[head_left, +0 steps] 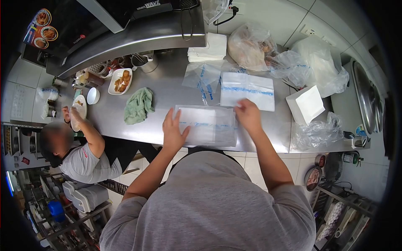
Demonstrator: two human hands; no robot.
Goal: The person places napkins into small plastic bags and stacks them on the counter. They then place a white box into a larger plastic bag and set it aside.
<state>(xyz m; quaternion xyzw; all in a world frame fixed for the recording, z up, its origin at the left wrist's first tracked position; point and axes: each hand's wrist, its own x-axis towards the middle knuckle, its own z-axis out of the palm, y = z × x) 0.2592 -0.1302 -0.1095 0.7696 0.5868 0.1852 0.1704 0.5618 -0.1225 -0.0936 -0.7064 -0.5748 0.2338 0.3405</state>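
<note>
A clear plastic bag with blue print (226, 133) lies flat on the steel counter in front of me, with a white folded sheet (201, 115) showing inside or beneath it. My left hand (173, 130) rests on the bag's left edge, fingers spread. Near its upper right corner is my right hand (248, 115), its fingers bent together; what they pinch, if anything, is too small to make out. Just behind it lies a stack of white sheets in printed plastic (247, 90). Another clear bag (203, 77) lies left of that stack.
White napkins (207, 47), filled plastic bags (251, 46), a white box (305, 104) and crumpled plastic (318, 134) surround the work spot. Leftward are a green cloth (139, 106), a food dish (120, 81), a bowl (93, 96) and a co-worker (90, 161).
</note>
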